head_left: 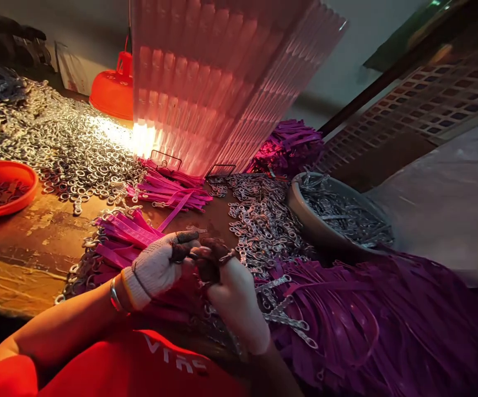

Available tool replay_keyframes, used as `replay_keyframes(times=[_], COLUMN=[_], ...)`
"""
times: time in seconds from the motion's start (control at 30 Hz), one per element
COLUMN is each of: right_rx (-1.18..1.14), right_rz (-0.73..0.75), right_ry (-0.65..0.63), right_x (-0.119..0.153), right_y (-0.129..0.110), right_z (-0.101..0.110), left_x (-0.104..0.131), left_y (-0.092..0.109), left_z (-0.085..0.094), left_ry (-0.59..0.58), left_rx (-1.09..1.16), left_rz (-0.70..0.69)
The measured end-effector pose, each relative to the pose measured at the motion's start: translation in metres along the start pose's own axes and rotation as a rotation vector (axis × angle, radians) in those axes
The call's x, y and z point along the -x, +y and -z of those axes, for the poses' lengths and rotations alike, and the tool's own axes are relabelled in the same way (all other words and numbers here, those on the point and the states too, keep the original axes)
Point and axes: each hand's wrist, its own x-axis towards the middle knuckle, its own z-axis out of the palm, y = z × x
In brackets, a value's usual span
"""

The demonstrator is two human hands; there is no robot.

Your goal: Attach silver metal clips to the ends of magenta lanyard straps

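Observation:
My left hand (154,267), in a white glove with blackened fingertips, is closed with its fingers pinched close to those of the other hand. Also in a stained glove, my right hand (234,298) has its fingers curled together at the meeting point. Whatever they hold between them is small and dark, and I cannot make it out. Beside and under the left hand lies a bundle of magenta straps (129,234) with metal rings at their ends. Silvery metal chain pieces (288,317) rest by the right wrist, next to a large spread of purple straps (346,314).
A heap of metal rings (85,149) covers the left side under a red lamp (112,91). A translucent corrugated panel (205,82) stands at the back. An orange bowl (32,187) is at left. Loose metal hooks (259,220) and a grey basin (305,212) of metal pieces are right.

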Motion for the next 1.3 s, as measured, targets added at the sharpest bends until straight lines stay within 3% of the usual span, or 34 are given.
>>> replay_keyframes(times=[0.13, 0.23, 0.3, 0.4, 0.57, 0.67, 0.77, 0.87, 1.0, 1.13, 1.2, 1.3], right_rx=[-0.344, -0.53, -0.547, -0.506, -0.491, -0.476, -0.315, -0.09, 0.154, 0.237, 0.278, 0.427], right_rz=[-0.365, -0.5, -0.509, -0.515, -0.507, -0.403, -0.347, -0.259, -0.108, 0.001, 0.061, 0.195], right_ry=[0.139, 0.168, 0.182, 0.139, -0.025, -0.076, -0.076, -0.09, -0.108, -0.104, -0.11, -0.064], right_x=[-0.004, -0.006, -0.007, -0.006, -0.006, -0.003, 0.003, 0.01, 0.01, 0.008, 0.008, 0.009], right_y=[-0.003, -0.009, -0.011, -0.012, -0.01, -0.013, -0.02, -0.022, -0.016, -0.006, -0.001, 0.002], right_z=[0.002, 0.001, 0.0, 0.001, 0.001, 0.003, 0.01, 0.017, 0.014, 0.009, 0.008, 0.008], left_x=[0.011, 0.016, 0.017, 0.016, 0.012, 0.011, 0.014, 0.017, 0.016, 0.014, 0.013, 0.014], left_y=[0.002, -0.003, -0.005, -0.003, 0.012, 0.016, 0.013, 0.01, 0.012, 0.011, 0.007, -0.001], left_z=[0.007, 0.009, 0.01, 0.012, 0.015, 0.018, 0.018, 0.014, 0.007, 0.008, 0.009, 0.005], left_ry=[-0.054, -0.134, -0.14, -0.144, -0.355, -0.396, -0.31, -0.228, -0.233, -0.284, -0.218, -0.089], left_rx=[-0.229, -0.423, -0.515, -0.668, -1.15, -1.328, -1.41, -1.348, -1.178, -0.937, -0.756, -0.631], left_rz=[-0.146, -0.15, -0.185, -0.344, -0.723, -0.807, -0.7, -0.595, -0.444, -0.103, 0.036, 0.09])
